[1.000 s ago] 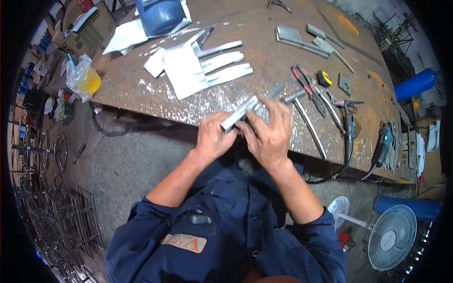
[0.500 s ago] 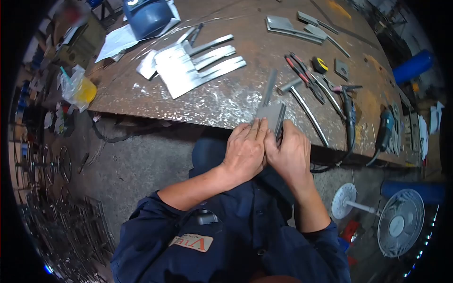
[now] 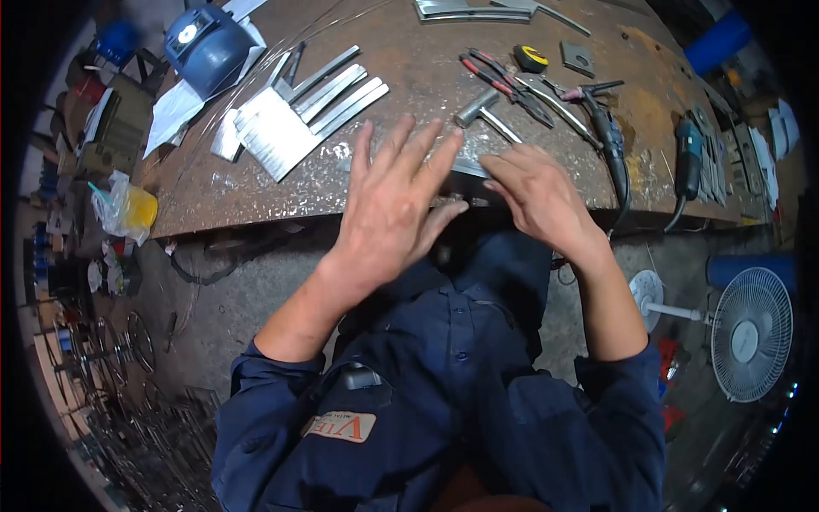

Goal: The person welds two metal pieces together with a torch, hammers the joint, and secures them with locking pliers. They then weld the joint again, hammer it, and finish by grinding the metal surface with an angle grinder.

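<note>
My left hand (image 3: 394,192) is held over the front edge of the steel workbench (image 3: 256,205), its fingers spread and its palm down. Between the hands lies a thin grey metal piece (image 3: 469,167), mostly hidden behind my left fingers. At its right end, my right hand (image 3: 546,194) has its fingers closed together on the metal piece. Just beyond the right fingers is a hammer (image 3: 478,109), part of its handle covered by that hand. Red-handled pliers (image 3: 512,88) and a yellow tape measure (image 3: 531,58) lie farther back.
Flat forked metal parts (image 3: 277,136) lie to the left, near a blue welding helmet (image 3: 209,55). A welding torch (image 3: 607,132) and an angle grinder (image 3: 688,158) are on the right. A bagged yellow drink (image 3: 132,212) hangs by the left edge. A fan (image 3: 751,333) stands at right.
My left hand has let go of the metal piece, moved left and spread its fingers. My right hand has moved forward. The whole view has shifted, with the bench items appearing farther left.
</note>
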### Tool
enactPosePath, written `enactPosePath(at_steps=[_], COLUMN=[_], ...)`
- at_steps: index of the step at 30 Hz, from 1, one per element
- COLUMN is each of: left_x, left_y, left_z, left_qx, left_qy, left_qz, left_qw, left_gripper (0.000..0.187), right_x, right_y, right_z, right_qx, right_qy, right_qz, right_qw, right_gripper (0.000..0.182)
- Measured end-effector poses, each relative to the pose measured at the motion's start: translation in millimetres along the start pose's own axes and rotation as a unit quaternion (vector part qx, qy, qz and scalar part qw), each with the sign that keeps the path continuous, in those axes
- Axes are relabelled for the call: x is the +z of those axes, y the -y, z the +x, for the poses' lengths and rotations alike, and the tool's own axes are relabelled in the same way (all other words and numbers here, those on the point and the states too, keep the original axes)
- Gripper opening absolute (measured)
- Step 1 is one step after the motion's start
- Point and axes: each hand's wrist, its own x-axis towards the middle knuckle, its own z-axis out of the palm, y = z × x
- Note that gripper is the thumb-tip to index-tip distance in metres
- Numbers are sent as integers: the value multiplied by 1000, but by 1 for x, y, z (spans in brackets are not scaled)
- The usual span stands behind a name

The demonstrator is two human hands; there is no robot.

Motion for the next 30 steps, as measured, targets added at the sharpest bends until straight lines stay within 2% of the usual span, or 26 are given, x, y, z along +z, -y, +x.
enactPosePath(at_steps=[2, 3, 4, 6, 7, 8, 10, 11, 12, 14, 20, 22, 24, 26, 30], left_x=[4, 9, 12, 16, 11, 12, 16, 17, 17, 18, 21, 22, 25, 27, 27], left_y=[5, 9, 12, 16, 13, 16, 24, 24, 24, 24, 30, 31, 32, 33, 29], left_z=[12, 18, 24, 34, 38, 38, 35, 37, 38, 37, 29, 29, 27, 26, 27], left_qx=[12, 34, 41, -5, 15, 21, 42, 47, 62, 80, 143, 139, 148, 157, 146], left_qy=[39, 28, 30, 136, 106, 109, 91, 93, 73, 60, 71, 60, 48, 38, 36], left_qz=[41, 37, 37, -11, 0, 1, -5, -2, -24, -48, -9, 4, 6, 8, 2], left_qw=[998, 998, 998, 991, 994, 994, 995, 995, 995, 994, 987, 988, 988, 987, 989], left_gripper=[76, 64, 64, 51, 42, 42, 38, 38, 37, 36, 43, 46, 46, 47, 46], right_x=[8, 11, 16, 32, 38, 44, 57, 67, 74, 84, 80, 80, 80, 76, 72], right_y=[-8, -11, -16, -26, -25, -18, 5, 9, 13, 21, 32, 33, 35, 38, 37], right_z=[11, 16, 18, 15, 12, 7, -8, -16, -19, -25, -37, -39, -42, -43, -41], right_qx=[-63, -72, -67, -80, -61, -58, 178, 219, 223, 262, 252, 211, 222, 257, 259], right_qy=[26, 22, 16, -57, -124, -129, -209, -228, -233, -296, -298, -310, -298, -274, -253], right_qz=[22, 35, 33, 115, 109, 108, 235, 260, 262, 368, 355, 313, 348, 427, 419], right_qw=[997, 997, 997, 988, 984, 984, 932, 912, 910, 842, 850, 873, 861, 822, 833], right_gripper=[25, 23, 23, 22, 23, 23, 25, 25, 25, 26, 29, 30, 30, 35, 42])
